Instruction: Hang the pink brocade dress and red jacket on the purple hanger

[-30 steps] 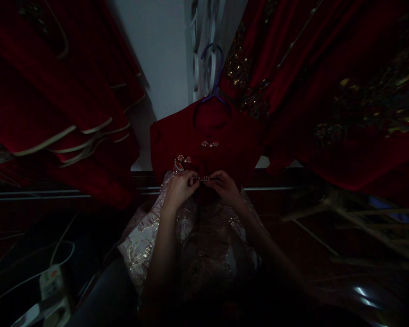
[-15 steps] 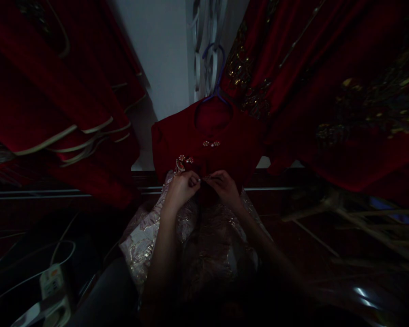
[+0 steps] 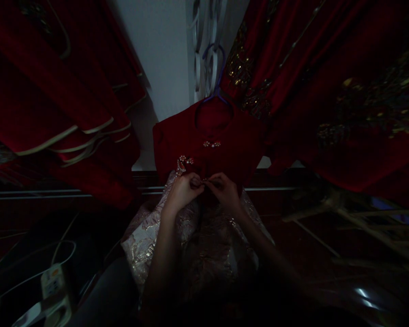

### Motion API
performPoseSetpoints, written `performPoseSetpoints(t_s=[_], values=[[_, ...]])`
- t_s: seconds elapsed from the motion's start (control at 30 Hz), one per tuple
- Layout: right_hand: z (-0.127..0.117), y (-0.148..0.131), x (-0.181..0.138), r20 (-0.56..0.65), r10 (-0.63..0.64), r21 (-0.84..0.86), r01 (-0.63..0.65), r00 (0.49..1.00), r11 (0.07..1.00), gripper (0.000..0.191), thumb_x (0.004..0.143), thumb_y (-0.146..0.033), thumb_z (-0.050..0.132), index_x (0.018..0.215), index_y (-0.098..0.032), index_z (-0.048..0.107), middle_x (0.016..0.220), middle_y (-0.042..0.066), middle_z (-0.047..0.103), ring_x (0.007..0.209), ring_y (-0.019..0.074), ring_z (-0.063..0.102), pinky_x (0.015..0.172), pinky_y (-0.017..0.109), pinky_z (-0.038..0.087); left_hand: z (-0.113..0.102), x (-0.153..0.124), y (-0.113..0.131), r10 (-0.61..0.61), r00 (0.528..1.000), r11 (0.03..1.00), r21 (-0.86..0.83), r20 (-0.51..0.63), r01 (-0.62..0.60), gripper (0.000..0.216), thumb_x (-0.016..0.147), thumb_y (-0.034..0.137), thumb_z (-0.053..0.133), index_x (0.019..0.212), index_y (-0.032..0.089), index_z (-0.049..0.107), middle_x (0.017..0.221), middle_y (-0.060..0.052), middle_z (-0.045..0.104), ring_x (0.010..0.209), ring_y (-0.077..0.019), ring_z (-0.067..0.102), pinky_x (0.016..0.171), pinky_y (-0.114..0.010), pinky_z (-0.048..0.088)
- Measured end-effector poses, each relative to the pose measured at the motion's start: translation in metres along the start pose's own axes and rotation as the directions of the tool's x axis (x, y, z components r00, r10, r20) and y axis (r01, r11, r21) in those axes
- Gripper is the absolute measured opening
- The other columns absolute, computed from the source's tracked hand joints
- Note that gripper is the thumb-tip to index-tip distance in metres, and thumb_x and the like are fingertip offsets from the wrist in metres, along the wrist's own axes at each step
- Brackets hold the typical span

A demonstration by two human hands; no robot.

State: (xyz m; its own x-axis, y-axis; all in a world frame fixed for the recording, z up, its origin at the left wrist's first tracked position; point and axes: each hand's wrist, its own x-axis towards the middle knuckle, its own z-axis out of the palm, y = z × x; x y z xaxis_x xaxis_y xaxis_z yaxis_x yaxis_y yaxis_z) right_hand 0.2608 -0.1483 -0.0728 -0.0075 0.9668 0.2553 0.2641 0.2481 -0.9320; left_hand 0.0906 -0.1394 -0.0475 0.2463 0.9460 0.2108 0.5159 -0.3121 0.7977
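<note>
A dark red dress top (image 3: 231, 150) hangs on a blue hanger (image 3: 215, 77) in front of me, with a pale gold-patterned skirt (image 3: 146, 240) below it. A pearl fastening (image 3: 211, 144) sits near the neckline and a beaded ornament (image 3: 184, 162) at the left. My left hand (image 3: 184, 191) and my right hand (image 3: 225, 190) meet at the front of the top, fingers pinched on a small beaded clasp (image 3: 204, 181) between them.
Red embroidered garments (image 3: 327, 91) hang at the right and red cloth with pale trim (image 3: 54, 113) at the left. A white power strip (image 3: 52, 286) with cables lies on the dark floor at lower left. A white wall (image 3: 163, 59) stands behind.
Both hands have drawn closer together at the clasp and shifted slightly right. The view has barely moved.
</note>
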Motion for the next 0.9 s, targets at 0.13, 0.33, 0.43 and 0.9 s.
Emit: performPoseSetpoints(t_s=[0.13, 0.33, 0.43, 0.9], values=[[-0.002, -0.003, -0.001, 0.023, -0.043, -0.053, 0.044, 0.999, 0.998, 0.019, 0.083, -0.040, 0.062, 0.089, -0.022, 0.061, 0.085, 0.001, 0.070, 0.081, 0.0161, 0.068, 0.069, 0.024, 0.050, 0.001, 0.000, -0.004, -0.023, 1.000, 0.998, -0.063, -0.010, 0.023, 0.014, 0.077, 0.027, 0.061, 0.086, 0.018, 0.066, 0.081, -0.002, 0.071, 0.076, -0.0147, 0.067, 0.069, -0.024, 0.052], [-0.003, -0.002, 0.000, 0.010, -0.051, -0.064, 0.051, 0.999, 0.997, 0.020, 0.082, -0.041, 0.062, 0.087, -0.022, 0.061, 0.085, 0.001, 0.070, 0.080, 0.0162, 0.069, 0.068, 0.024, 0.051, 0.005, 0.003, -0.008, 0.012, 0.999, 0.999, -0.051, 0.033, -0.010, 0.015, 0.075, 0.016, 0.058, 0.088, 0.017, 0.066, 0.083, -0.002, 0.072, 0.076, -0.0142, 0.069, 0.069, -0.023, 0.053], [-0.003, -0.001, 0.000, 0.028, -0.038, -0.076, 0.040, 0.999, 0.996, 0.019, 0.082, -0.040, 0.063, 0.089, -0.022, 0.061, 0.087, 0.001, 0.070, 0.082, 0.0160, 0.069, 0.068, 0.024, 0.051, 0.004, 0.002, -0.008, 0.004, 0.999, 1.000, 0.003, 0.048, -0.004, 0.017, 0.075, 0.015, 0.058, 0.089, 0.018, 0.069, 0.083, -0.002, 0.074, 0.076, -0.0150, 0.069, 0.069, -0.024, 0.052], [-0.024, -0.008, 0.011, -0.036, -0.079, -0.212, 0.070, 0.996, 0.975, 0.019, 0.084, -0.034, 0.060, 0.097, -0.021, 0.061, 0.093, 0.003, 0.070, 0.070, 0.0135, 0.064, 0.064, 0.025, 0.048, -0.004, 0.003, -0.015, 0.104, 0.994, 0.981, 0.158, 0.037, -0.108, 0.026, 0.071, 0.023, 0.070, 0.093, 0.021, 0.058, 0.087, 0.000, 0.061, 0.077, -0.0146, 0.058, 0.069, -0.026, 0.045]])
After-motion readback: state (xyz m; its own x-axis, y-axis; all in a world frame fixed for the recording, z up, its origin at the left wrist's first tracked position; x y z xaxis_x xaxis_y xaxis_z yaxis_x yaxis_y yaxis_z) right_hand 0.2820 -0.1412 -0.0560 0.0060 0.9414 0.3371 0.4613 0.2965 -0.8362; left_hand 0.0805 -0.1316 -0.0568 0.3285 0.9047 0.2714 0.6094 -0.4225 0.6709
